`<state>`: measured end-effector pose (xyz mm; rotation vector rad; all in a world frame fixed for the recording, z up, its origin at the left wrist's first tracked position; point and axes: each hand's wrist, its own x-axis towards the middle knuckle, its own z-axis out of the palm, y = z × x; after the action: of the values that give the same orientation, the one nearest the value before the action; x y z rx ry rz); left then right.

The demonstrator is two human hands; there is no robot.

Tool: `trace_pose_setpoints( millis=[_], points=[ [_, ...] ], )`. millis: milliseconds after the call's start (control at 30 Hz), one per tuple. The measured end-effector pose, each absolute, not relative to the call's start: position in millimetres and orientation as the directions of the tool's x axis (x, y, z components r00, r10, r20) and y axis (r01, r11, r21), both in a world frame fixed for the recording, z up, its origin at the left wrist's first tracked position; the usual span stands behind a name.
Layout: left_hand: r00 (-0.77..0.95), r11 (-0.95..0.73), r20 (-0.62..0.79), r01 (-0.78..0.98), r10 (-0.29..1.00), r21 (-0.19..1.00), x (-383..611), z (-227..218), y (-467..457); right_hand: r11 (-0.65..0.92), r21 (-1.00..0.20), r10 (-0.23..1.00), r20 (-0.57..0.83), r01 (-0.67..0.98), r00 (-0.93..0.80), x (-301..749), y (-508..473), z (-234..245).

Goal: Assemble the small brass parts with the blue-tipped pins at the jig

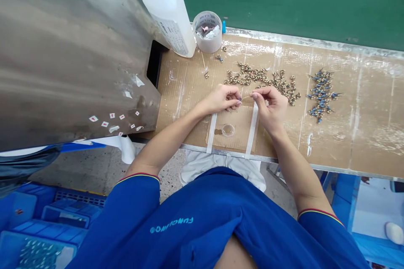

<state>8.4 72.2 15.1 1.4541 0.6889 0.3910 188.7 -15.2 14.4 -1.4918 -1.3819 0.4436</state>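
Observation:
My left hand (224,97) is closed in a pinch on a small metal part (240,100), mostly hidden by the fingertips; a dark bluish bit of it shows. Between thumb and fingers of my right hand (272,106) is a thin wooden stick (247,96), its far end touching or close to the part. Just beyond both hands lies a loose spread of small brass-coloured parts (280,83). To the right is a separate pile of similar parts with blue pieces (322,92). Below the hands, a small clear round dish (228,130) sits on a taped cardboard patch (235,143).
A white bottle with a blue cap (170,17) stands at the back left beside a tape roll (208,44) holding scraps. Another thin stick (203,59) lies near it. A metal panel (78,50) rises at the left. A green surface (299,4) runs behind the cardboard-covered bench (375,105).

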Motion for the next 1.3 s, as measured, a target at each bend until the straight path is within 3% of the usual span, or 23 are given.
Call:
trace_pose_setpoints(
  millis=[1300],
  points=[
    [0.781,-0.038,-0.087,0.14,0.618,0.989,8.6,12.8,73.0,0.255,-0.783,0.91,0.392,0.568,0.133,188.5,-15.7,14.3]
  ],
)
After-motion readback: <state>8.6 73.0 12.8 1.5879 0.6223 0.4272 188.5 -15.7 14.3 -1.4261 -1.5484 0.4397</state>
